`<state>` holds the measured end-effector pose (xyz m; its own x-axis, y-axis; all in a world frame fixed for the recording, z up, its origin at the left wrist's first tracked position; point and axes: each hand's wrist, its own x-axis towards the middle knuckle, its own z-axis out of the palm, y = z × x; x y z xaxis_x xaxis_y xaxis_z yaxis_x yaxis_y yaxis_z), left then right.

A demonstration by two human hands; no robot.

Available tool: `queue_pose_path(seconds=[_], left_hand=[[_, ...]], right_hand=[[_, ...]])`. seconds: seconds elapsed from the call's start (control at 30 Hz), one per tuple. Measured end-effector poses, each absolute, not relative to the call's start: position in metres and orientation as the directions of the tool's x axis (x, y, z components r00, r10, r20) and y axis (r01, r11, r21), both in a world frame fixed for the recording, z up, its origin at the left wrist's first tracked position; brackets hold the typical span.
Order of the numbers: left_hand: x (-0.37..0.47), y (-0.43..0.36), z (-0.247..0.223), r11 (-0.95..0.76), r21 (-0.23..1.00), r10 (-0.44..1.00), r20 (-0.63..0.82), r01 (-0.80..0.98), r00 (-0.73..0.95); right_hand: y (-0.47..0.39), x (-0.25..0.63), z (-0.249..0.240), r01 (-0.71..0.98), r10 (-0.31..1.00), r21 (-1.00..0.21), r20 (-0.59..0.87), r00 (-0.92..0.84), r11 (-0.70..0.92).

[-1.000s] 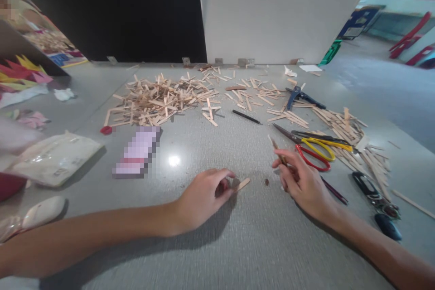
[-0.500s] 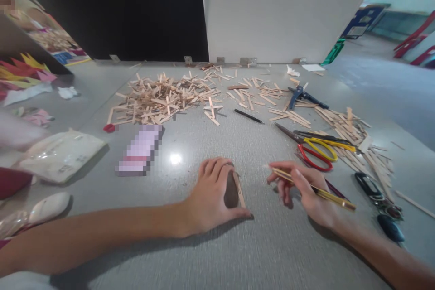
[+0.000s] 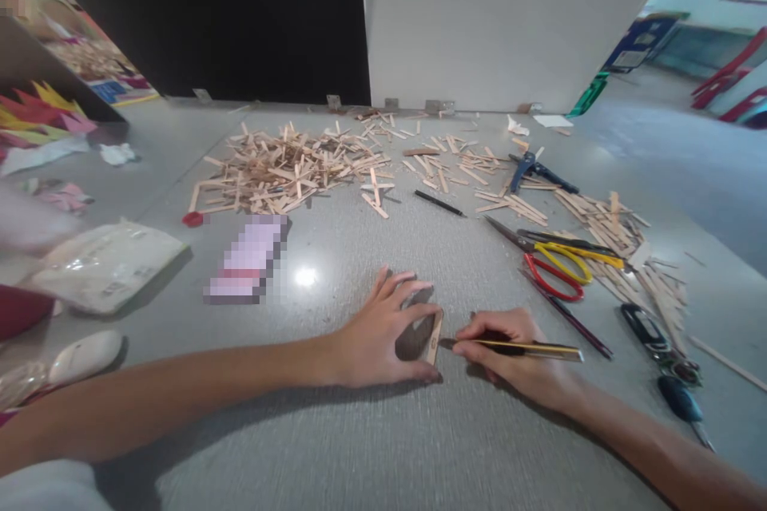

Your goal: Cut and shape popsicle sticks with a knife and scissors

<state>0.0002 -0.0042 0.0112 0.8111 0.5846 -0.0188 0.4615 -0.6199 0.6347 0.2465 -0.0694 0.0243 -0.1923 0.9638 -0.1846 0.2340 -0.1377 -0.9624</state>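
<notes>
1. The stick is lying between the two hands on the near part of the desk, its length running away from the person and its far end tipping slightly right.
2. It is looking pale, slim and flat, and is showing a small dark mark around its middle, too small to read.
3. The left hand is gripping the stick between thumb and index finger, one at each end, while its other fingers are standing apart.
4. The right hand is pinching a dark pencil with a gold stripe; its point is aiming left at the stick's mark. Whether it is touching, I cannot tell.
5. Ahead, a stretch of grey desk is giving the hands room up to the pile and the pen.
6. On the right, scissors are lying just beyond the right hand, and keys are bordering the right forearm.
7. On the left, a packet and a blurred lilac thing are lying beyond the left forearm.
8. A black-and-white board is standing along the far side; the desk's right edge is slanting past loose sticks.
</notes>
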Motion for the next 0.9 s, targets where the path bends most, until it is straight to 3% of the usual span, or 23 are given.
queue_pose_path(seconds=[0.3, 0.9], left_hand=[[-0.004, -0.005, -0.001, -0.705, 0.589, 0.535, 0.075, 0.396, 0.842], [-0.001, -0.005, 0.002, -0.724, 0.548, 0.515, 0.024, 0.42, 0.857]], right_hand=[[-0.061, 0.249, 0.021, 0.172, 0.984, -0.97, -0.179, -0.023, -0.172], [-0.064, 0.253, 0.013, 0.173, 0.989, -0.976, -0.14, -0.051, -0.13]])
